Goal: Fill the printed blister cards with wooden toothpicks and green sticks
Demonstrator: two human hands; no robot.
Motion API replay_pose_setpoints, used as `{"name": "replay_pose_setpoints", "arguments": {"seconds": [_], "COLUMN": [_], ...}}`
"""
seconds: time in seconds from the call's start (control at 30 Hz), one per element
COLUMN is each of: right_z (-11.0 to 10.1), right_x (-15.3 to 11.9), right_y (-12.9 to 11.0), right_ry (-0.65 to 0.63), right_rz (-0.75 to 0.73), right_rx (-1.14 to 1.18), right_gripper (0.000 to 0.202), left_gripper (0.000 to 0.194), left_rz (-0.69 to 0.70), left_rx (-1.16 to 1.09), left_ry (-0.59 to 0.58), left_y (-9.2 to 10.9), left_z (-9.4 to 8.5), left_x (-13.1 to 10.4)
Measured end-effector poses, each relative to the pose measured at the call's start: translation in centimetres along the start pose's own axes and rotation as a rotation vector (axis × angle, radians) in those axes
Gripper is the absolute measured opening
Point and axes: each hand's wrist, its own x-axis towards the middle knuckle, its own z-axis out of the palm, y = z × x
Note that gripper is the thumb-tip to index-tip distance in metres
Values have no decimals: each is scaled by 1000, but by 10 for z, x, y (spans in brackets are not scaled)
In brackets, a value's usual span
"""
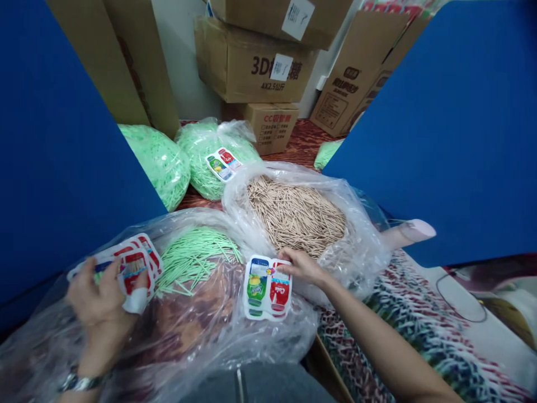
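My left hand (pixel 103 296), with a watch at the wrist, is closed around several printed packets (pixel 146 252) with red and blue pictures. White material covers one of its fingertips. My right hand (pixel 300 266) pinches the upper right corner of a green-and-red packet (pixel 267 291), which faces up. Between the hands, thin green sticks (pixel 197 254) lie in an open clear bag (pixel 235 336). Beyond my right hand, a second open bag (pixel 361 240) holds a heap of thin brown sticks (pixel 297 215).
Closed bags of green sticks (pixel 157 162) (pixel 197 145) stand behind; one carries another packet (pixel 224 164). Cardboard boxes (pixel 239 61) are stacked at the back. Blue panels (pixel 62 145) (pixel 453 129) flank both sides. A pale tube (pixel 409 232) and patterned cloth (pixel 403 319) are at right.
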Motion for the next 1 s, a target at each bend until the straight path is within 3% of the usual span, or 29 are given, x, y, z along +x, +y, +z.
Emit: {"name": "replay_pose_setpoints", "arguments": {"seconds": [0.07, 0.13, 0.2, 0.27, 0.33, 0.4, 0.47, 0.57, 0.67, 0.83, 0.93, 1.0], "right_z": [-1, -4, -10, -18, -21, -18, -8, 6, 9, 5, 5, 0], "right_x": [0, -1, -4, -9, -16, -20, -20, -15, -11, -12, -15, -13], "right_y": [-1, -7, -18, -37, -60, -81, -96, -102, -99, -98, -100, -95], "right_ry": [29, 49, 75, 131, 168, 116, 14, -28, 91, 286, 250, 160], "right_rz": [-1, 26, 67, 69, 0, -104, -203, -253, -229, -346, -472, -524], "right_rx": [-110, -273, -377, -343, -154, 146, 482, 799, 717, 239, 85, 124], "right_gripper": [24, 26, 24, 25, 27, 27, 31, 36, 33, 30, 24, 20], "left_gripper": [51, 42, 38, 50, 76, 92, 83, 45, 26, 20, 24, 25], "left_rz": [133, 139, 17, -118, -151, -172, -233, -376, -384, -294, -364, -447], "left_rx": [-65, -292, -508, -741, -925, -1090, -1215, -1240, -1097, -1001, -999, -1012], "left_ry": [-39, -259, -539, -745, -883, -964, -1029, -1140, -1170, -1075, -1053, -1050], "left_y": [27, 59, 94, 122, 142, 153, 158, 161, 163, 164, 163, 161], "left_z": [10, 18, 26, 36, 47, 57, 63, 62, 53, 46, 54, 59], "left_x": [-4, -13, -27, -41, -52, -57, -57, -49, -37, -33, -39, -42]}}
